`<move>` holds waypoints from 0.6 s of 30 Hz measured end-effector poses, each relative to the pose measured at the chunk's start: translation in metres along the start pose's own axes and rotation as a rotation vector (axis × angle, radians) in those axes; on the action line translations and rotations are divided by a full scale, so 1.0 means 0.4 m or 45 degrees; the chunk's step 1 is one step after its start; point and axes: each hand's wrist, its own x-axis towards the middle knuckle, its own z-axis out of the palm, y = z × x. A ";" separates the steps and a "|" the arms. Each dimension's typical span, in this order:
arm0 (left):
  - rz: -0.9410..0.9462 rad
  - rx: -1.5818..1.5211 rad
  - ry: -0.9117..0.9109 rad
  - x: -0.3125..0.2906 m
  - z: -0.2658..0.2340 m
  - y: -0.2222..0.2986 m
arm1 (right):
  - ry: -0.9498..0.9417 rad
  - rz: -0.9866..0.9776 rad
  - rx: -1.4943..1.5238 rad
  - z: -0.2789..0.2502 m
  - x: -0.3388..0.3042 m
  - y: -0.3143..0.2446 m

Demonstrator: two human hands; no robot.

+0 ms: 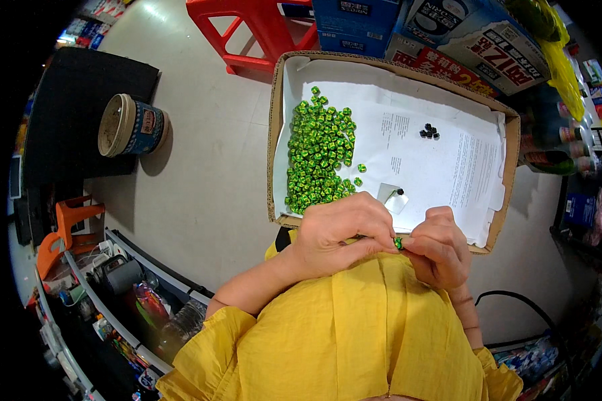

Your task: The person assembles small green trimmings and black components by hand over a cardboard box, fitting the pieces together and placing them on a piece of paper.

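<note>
In front of my chest, my left hand (346,230) and my right hand (440,247) meet, fingertips pinched on opposite sides of one small green foil-wrapped piece (398,243). Its wrapper glints between the fingers, which partly hide it. Just beyond my hands is a shallow cardboard tray (272,144) lined with white printed paper (441,180). A heap of similar green foil-wrapped pieces (318,147) covers its left part. Several small black pieces (429,131) lie grouped toward the right. Another black piece (400,192) rests by a small pale square wrapper (389,197) near my fingers.
A red plastic stool (261,30) and blue-and-white cartons (448,40) stand behind the tray. At the left, a round tub (134,127) sits by a black panel (80,120). Shelves of goods (140,301) run along the lower left, near an orange stool (67,227).
</note>
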 end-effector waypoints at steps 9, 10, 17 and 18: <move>0.136 -0.038 0.009 -0.004 0.004 -0.012 | -0.060 -0.144 -0.023 -0.012 -0.002 0.002; 0.171 0.006 0.030 -0.005 0.006 -0.012 | -0.059 -0.143 -0.023 -0.012 -0.001 0.002; 0.418 0.334 0.130 -0.010 0.016 -0.018 | -0.007 -0.089 -0.054 -0.007 0.004 0.001; 0.418 0.332 0.129 -0.009 0.016 -0.016 | 0.018 -0.069 -0.078 -0.004 0.005 0.000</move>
